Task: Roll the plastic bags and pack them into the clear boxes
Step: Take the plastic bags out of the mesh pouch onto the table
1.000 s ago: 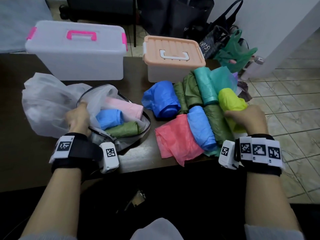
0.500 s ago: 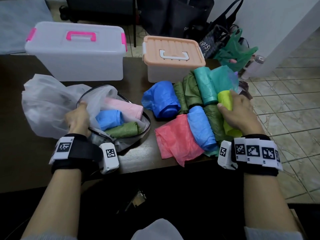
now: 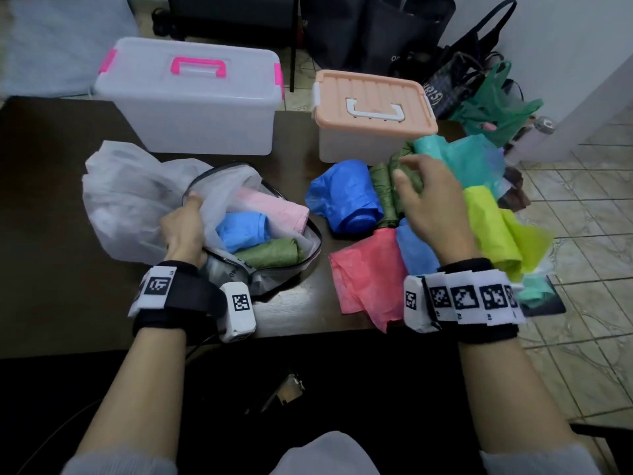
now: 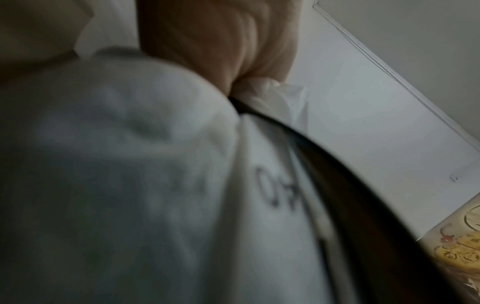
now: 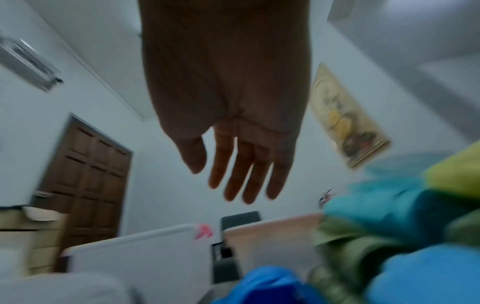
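Note:
A clear zip pouch (image 3: 310, 245) with a black rim lies open on the table and holds a pink roll (image 3: 274, 207), a light blue roll (image 3: 243, 231) and a green roll (image 3: 270, 252). My left hand (image 3: 185, 231) grips its near rim together with a fold of the white plastic bag (image 3: 126, 200); the left wrist view shows curled fingers (image 4: 221, 41) pinching white plastic. My right hand (image 3: 421, 197) hovers with straight fingers (image 5: 233, 174) over the dark green rolls (image 3: 385, 190) and holds nothing. Around it lie a blue roll (image 3: 346, 197), a teal roll (image 3: 455, 156), a yellow-green roll (image 3: 489, 228), a red bag (image 3: 366, 272) and another light blue roll (image 3: 416, 252).
At the back of the dark table (image 3: 51, 234) stand a clear box with a pink handle (image 3: 191, 97) and a smaller box with a peach lid (image 3: 370, 111), both closed. Dark bags and a green bag (image 3: 493, 108) sit on the tiled floor to the right.
My right hand let go of the yellow-green roll and moved left and forward over the dark green rolls. The yellow-green roll now lies partly loosened. My left hand has kept its hold.

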